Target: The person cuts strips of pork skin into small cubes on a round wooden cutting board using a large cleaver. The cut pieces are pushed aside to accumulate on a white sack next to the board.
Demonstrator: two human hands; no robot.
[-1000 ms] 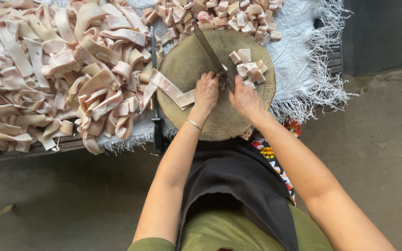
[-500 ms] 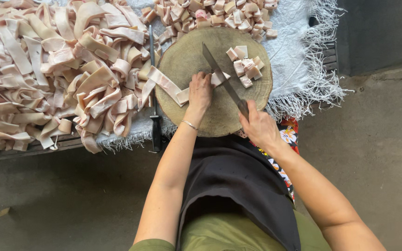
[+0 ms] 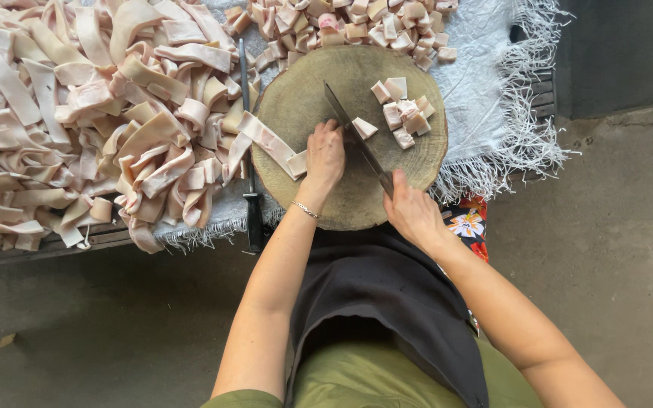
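Note:
A round wooden chopping block (image 3: 304, 98) lies in front of me. My left hand (image 3: 325, 155) presses down the end of a long pale pork-skin strip (image 3: 270, 143) that runs off the block's left side. My right hand (image 3: 413, 215) grips the handle of a cleaver (image 3: 353, 136), whose blade slants across the block just right of my left fingers. One cut square (image 3: 365, 128) lies beside the blade. A small heap of cut pieces (image 3: 403, 113) sits on the block's right half.
A big pile of long skin strips (image 3: 77, 121) covers the low bench at left. Several cut cubes (image 3: 341, 19) are heaped beyond the block on a white fringed cloth (image 3: 493, 91). A dark sharpening steel (image 3: 251, 151) lies left of the block. The floor is grey concrete.
My right hand has drawn the cleaver back towards me, then set the blade down next to my left fingers. My left hand stayed on the strip's end.

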